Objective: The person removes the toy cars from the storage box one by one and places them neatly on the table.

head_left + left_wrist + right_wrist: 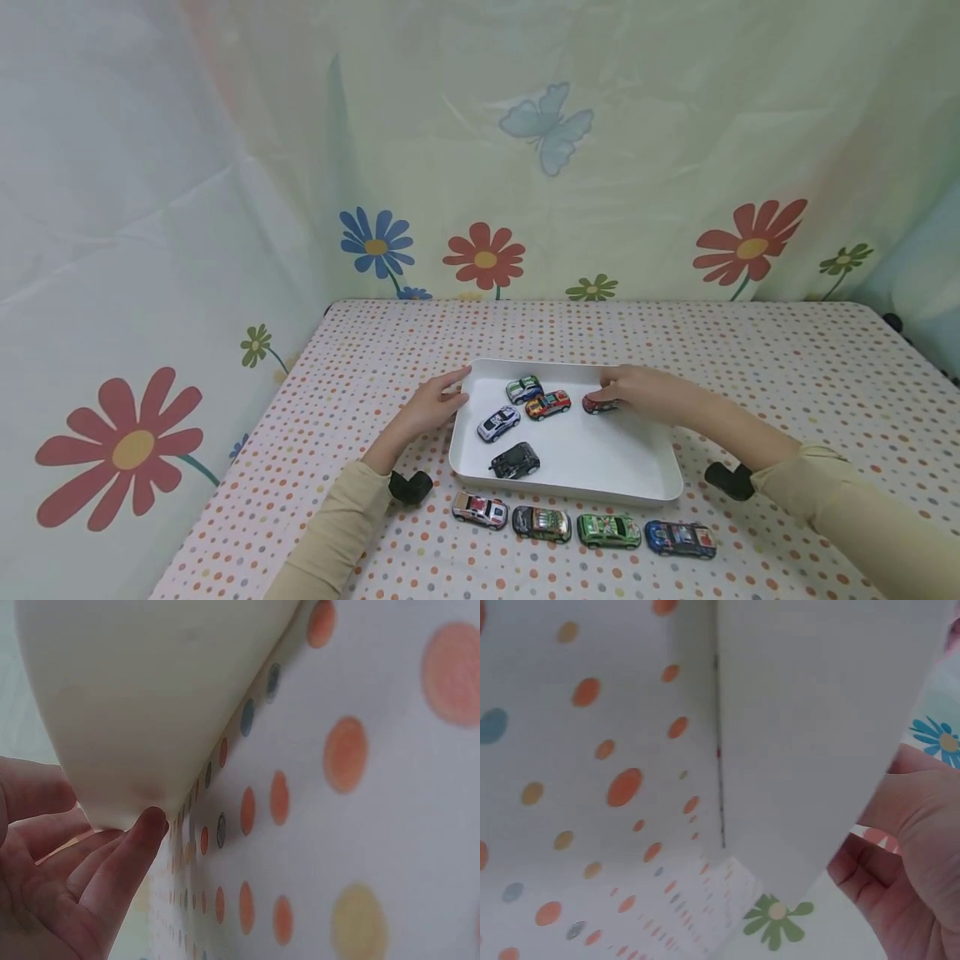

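Spots cover the worktop (750,358), and a pale blue butterfly (551,129) is on the wall (645,200) behind. On top sits a white tray (592,458) with five toy cars in it. The left hand (429,405) grips the tray's far left corner with its fingers. The right hand (651,393) is in the tray, fingers over a dark red car (600,407); I cannot tell if they grip it. I'd keep the tray still, pinch that car by its sides and not bump the red and yellow car (548,405).
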A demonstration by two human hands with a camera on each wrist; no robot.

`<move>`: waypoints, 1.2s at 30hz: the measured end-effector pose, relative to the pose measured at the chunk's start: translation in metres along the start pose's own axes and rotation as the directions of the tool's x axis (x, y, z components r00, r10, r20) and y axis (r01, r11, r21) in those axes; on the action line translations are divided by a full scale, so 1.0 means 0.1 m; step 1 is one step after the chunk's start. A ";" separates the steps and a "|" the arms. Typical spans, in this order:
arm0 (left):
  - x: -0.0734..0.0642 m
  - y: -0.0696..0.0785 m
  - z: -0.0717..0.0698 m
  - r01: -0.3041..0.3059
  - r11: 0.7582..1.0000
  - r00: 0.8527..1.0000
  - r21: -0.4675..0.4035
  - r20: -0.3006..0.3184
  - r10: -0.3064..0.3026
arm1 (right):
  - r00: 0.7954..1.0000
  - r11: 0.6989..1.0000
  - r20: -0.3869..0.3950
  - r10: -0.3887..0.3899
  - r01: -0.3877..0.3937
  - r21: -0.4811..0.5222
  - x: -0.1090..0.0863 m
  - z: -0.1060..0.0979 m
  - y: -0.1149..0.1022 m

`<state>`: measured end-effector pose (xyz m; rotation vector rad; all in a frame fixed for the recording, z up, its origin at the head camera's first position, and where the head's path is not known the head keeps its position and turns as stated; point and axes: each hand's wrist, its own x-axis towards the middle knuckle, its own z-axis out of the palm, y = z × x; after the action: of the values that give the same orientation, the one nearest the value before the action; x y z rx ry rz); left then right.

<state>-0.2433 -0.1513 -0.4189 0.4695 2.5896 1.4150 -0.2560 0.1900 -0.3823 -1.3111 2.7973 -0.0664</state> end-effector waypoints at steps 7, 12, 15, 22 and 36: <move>-0.02 0.00 0.00 -0.003 1.000 1.000 -0.003 0.001 0.003 | 0.998 0.998 0.036 0.044 -0.046 0.039 -0.01 -0.04 -0.03; -0.03 0.01 0.02 -0.010 1.000 1.000 -0.002 -0.002 0.010 | 0.996 0.994 -0.015 0.083 -0.081 0.074 -0.08 -0.02 -0.06; -0.03 0.02 0.03 -0.010 1.000 1.000 0.007 -0.001 0.010 | 0.991 0.988 -0.046 0.128 -0.124 0.096 -0.12 -0.04 -0.14; -0.02 0.03 -0.01 -0.005 1.000 1.000 0.001 0.002 0.005 | 0.957 0.983 -0.240 0.161 -0.132 0.131 -0.16 -0.24 -0.64; -0.02 0.01 -0.02 -0.018 1.000 1.000 -0.013 0.010 0.018 | 0.935 0.971 -0.336 -0.109 0.173 0.167 0.14 -0.11 -1.72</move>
<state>-0.2416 -0.1532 -0.4169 0.4978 2.5732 1.4301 -0.1341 0.0691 -0.3610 -1.5756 2.8477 -0.6012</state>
